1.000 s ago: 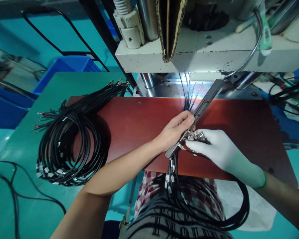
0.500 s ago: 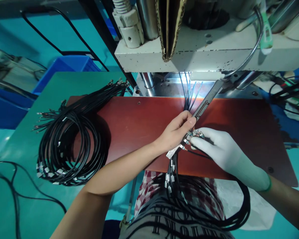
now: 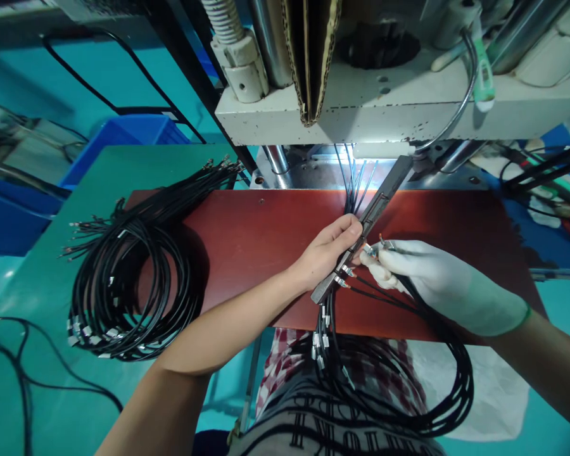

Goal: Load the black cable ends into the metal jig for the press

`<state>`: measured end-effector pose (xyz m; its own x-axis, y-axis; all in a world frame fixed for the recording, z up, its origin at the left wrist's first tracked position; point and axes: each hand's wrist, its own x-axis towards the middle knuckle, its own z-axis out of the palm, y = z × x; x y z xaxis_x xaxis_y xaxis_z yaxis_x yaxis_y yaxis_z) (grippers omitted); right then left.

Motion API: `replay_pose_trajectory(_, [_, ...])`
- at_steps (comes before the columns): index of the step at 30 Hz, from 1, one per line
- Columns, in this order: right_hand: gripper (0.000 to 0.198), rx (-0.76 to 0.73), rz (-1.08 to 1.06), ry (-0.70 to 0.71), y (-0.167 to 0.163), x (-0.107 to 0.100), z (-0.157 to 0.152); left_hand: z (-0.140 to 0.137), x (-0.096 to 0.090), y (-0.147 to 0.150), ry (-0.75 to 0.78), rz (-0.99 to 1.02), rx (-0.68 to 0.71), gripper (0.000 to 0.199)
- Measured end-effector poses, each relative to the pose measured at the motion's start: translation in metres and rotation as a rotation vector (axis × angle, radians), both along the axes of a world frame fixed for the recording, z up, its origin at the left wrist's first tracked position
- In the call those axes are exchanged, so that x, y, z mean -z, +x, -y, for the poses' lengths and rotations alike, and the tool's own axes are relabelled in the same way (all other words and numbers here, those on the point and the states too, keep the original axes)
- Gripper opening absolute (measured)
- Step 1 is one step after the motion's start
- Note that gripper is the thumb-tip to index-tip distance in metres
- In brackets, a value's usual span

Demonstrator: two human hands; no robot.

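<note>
My bare left hand (image 3: 327, 252) is closed around a long, slotted dark metal bar (image 3: 386, 190), tilted over the board with its top end away from me. Small silver cable connectors (image 3: 342, 276) sit along the bar's lower edge. My right hand (image 3: 430, 269), in a white glove, pinches black cables with metal connectors (image 3: 370, 251) just right of the bar. From there the black cables (image 3: 458, 367) loop down over my lap. Other cables with silver sleeves (image 3: 321, 342) hang below the bar, and thin blue wires (image 3: 354, 183) stand behind my left hand.
A red-brown board (image 3: 251, 259) lies in front of a white press (image 3: 384, 120). Folded cardboard (image 3: 308, 76) and a green-and-white handled tool (image 3: 483, 76) are on the press. Coiled black cables (image 3: 82, 285) rest at left on a green table (image 3: 123, 164), near a blue bin (image 3: 140, 126).
The bar has turned in my left hand, so its slotted face shows and its lower end looks dark instead of white. My right hand has shifted slightly right, with the connectors farther from my left fingers.
</note>
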<state>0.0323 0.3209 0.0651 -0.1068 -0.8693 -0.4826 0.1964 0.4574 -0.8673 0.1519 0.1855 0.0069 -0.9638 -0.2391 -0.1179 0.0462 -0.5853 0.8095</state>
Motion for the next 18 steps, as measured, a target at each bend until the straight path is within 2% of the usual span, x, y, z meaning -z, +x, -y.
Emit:
replay_pose_trajectory(2, [0.044,0.015,0.087,0.008,-0.001,0.003,0.0,0.001,0.001,0.0,0.028,-0.006,0.011,0.036])
replay_pose_trajectory(4, [0.041,0.035,0.045,0.016,0.0,0.006,0.002,0.001,0.002,0.0,0.04,0.004,0.009,0.038])
replay_pose_trajectory(8, [0.018,0.034,-0.43,-0.065,0.006,0.006,0.01,-0.001,0.002,0.0,0.02,0.089,-0.025,0.04])
replay_pose_trajectory(10, [0.014,0.013,-0.566,-0.127,0.01,0.005,0.013,-0.003,0.001,0.0,0.047,0.125,-0.03,0.041])
replay_pose_trajectory(14, [0.013,-0.048,-0.591,-0.177,0.011,0.004,0.014,-0.005,-0.001,0.0,0.095,0.145,-0.049,0.043])
replay_pose_trajectory(18, [0.016,-0.092,-0.585,-0.131,0.009,0.001,0.015,-0.007,-0.001,0.0,0.083,0.145,-0.081,0.041])
